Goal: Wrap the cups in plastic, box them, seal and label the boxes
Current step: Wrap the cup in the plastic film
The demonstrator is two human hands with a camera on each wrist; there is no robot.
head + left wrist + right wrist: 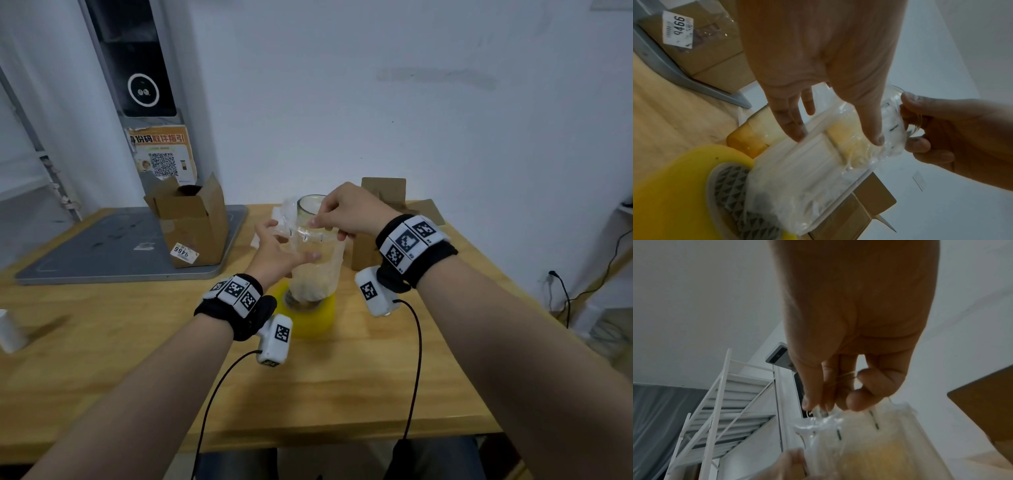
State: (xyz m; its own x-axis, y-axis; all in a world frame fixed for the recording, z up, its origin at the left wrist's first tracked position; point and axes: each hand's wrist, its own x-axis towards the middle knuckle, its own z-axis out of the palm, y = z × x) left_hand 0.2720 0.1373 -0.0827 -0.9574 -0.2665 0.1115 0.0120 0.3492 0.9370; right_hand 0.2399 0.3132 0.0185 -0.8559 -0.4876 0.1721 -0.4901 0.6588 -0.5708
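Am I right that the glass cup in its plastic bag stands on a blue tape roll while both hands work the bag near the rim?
Not quite: the tape roll is yellow, not blue, as the head view shows. The rest holds: the cup in the plastic bag stands on it, with the left hand and right hand at the bag near the rim.

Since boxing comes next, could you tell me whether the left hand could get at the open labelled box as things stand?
Probably yes: the box stands open just left of the left hand with nothing between, but that hand rests on the wrapped cup and must let go first.
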